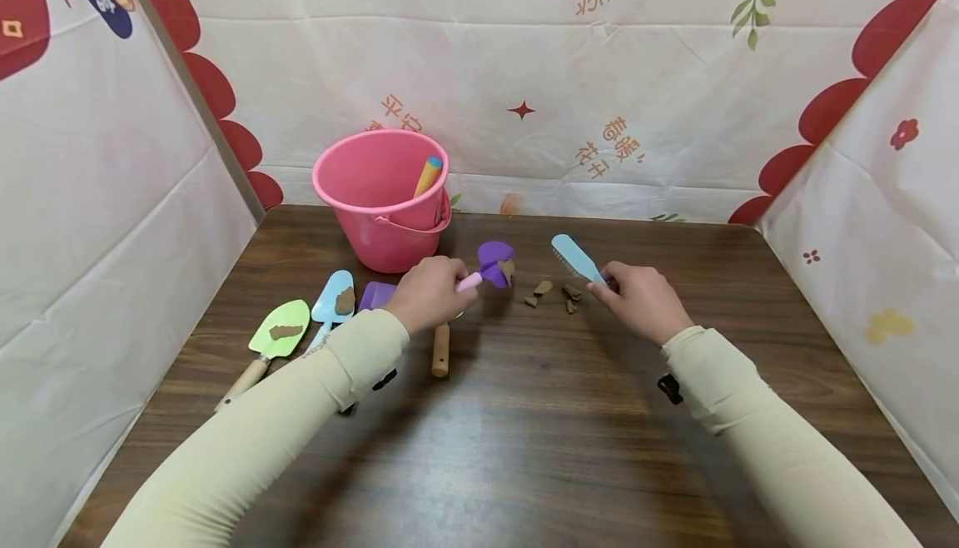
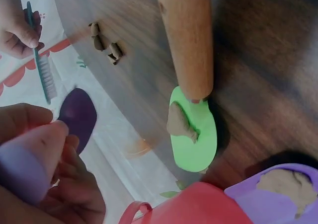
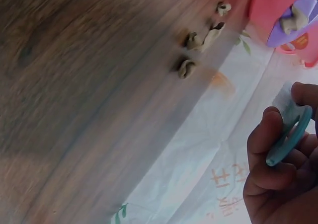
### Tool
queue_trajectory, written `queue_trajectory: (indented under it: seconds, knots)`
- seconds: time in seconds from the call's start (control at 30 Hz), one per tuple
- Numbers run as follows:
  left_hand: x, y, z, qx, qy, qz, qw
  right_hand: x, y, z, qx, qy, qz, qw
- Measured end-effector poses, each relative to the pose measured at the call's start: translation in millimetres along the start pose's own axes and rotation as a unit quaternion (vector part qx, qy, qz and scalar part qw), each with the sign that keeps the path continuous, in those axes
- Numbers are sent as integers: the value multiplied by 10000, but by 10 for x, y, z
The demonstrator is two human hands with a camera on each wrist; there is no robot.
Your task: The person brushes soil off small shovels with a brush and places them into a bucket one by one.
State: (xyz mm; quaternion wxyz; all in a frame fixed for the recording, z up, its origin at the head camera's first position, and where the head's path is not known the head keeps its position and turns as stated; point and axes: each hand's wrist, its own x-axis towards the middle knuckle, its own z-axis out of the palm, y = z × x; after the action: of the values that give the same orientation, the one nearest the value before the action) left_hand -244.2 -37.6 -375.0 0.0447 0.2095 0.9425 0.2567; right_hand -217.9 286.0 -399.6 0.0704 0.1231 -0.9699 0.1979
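Note:
My left hand (image 1: 427,296) grips the pink handle of a small purple toy shovel (image 1: 492,255), whose blade is raised over the table and carries a brown clay-like piece (image 1: 507,270). Across from it, my right hand (image 1: 643,300) holds a light blue brush (image 1: 577,257) by its handle, bristles facing the shovel side. Several brown crumbled pieces (image 1: 543,288) lie on the table between the two tools. The right wrist view shows fingers curled round the brush (image 3: 290,137). In the left wrist view, the shovel's dark purple blade (image 2: 78,117) extends beyond my fingertips.
A pink bucket (image 1: 390,236) with a yellow-and-blue handle (image 1: 429,176) inside stands at the back left. Left on the table lie a green shovel (image 1: 280,330), a blue shovel (image 1: 332,300) and another purple shovel (image 1: 377,295), brown pieces on them. A wooden-handled green shovel (image 2: 203,144) lies beneath my left hand.

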Motion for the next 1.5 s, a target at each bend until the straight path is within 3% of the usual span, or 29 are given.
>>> queue_trajectory:
  seconds: [0.37, 0.73, 1.07, 1.5]
  knots:
    - [-70, 20, 159, 152, -121, 161, 9997, -34, -363, -49, 147, 110, -623, 9979]
    - [-73, 40, 246, 382, 2, 494, 9980, -110, -707, 66, -153, -350, -1449, 9887]
    - [-75, 69, 303, 556, 92, 641, 9963, -115, -587, 117, -145, -350, -987, 9944]
    - [-75, 96, 282, 526, -58, 507, 9973, -86, -464, 151, -212, -452, -952, 9942]
